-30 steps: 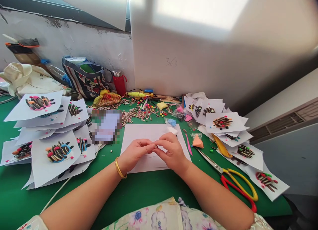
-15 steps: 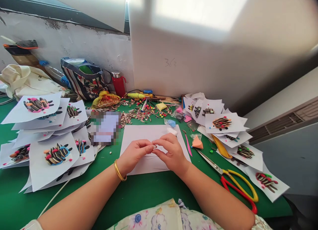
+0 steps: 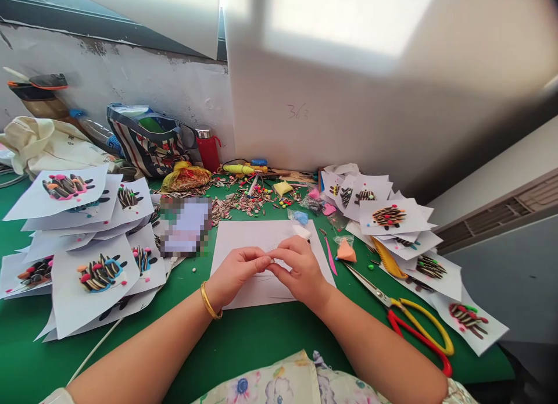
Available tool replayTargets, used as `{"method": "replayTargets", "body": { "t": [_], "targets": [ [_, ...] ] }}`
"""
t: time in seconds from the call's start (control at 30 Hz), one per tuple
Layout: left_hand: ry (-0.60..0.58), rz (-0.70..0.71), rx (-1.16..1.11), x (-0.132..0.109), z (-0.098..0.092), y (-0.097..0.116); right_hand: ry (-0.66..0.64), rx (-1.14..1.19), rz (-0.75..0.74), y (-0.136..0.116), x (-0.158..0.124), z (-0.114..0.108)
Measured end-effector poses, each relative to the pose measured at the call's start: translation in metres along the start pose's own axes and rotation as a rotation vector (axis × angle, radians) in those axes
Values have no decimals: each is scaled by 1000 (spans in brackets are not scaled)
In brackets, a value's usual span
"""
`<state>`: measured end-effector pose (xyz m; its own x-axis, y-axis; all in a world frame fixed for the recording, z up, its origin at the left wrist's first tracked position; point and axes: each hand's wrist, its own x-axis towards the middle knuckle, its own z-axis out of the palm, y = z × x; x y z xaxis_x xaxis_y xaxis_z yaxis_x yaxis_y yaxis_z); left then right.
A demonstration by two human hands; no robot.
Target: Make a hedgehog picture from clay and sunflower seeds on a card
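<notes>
My left hand (image 3: 238, 273), with a gold bangle at the wrist, and my right hand (image 3: 300, 270) meet at the fingertips over a white sheet of paper (image 3: 235, 232). Both have thumb and forefinger pinched together; whatever lies between them is too small or hidden to make out. Faint pencil lines show on the sheet, partly covered by my hands. Just beyond my right hand is a lump of white clay (image 3: 301, 231) in a clear bag. A pink tool (image 3: 331, 256) and a bag of orange clay (image 3: 346, 250) lie right of the sheet.
Scissors (image 3: 387, 299) lie open at the right. Stacks of seed-decorated cards stand at the left (image 3: 93, 302) and right (image 3: 392, 215). Loose seeds (image 3: 235, 203), yellow clay (image 3: 282, 188), a blurred phone (image 3: 185, 226), a red flask (image 3: 208, 151) and a striped bag (image 3: 146, 142) are farther back.
My fingertips have closed in slightly, and the small pale bit seen between them earlier is now hidden. The other objects have stayed in place.
</notes>
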<state>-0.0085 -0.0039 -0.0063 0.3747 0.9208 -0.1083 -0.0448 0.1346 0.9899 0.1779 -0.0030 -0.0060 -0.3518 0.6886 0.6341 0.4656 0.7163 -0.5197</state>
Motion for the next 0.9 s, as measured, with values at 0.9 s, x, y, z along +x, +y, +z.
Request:
{"method": "replayTargets", "body": {
  "t": [0.9],
  "targets": [
    [30,13,37,-1,0,3,18,-24,18,2,-1,0]
  ]
}}
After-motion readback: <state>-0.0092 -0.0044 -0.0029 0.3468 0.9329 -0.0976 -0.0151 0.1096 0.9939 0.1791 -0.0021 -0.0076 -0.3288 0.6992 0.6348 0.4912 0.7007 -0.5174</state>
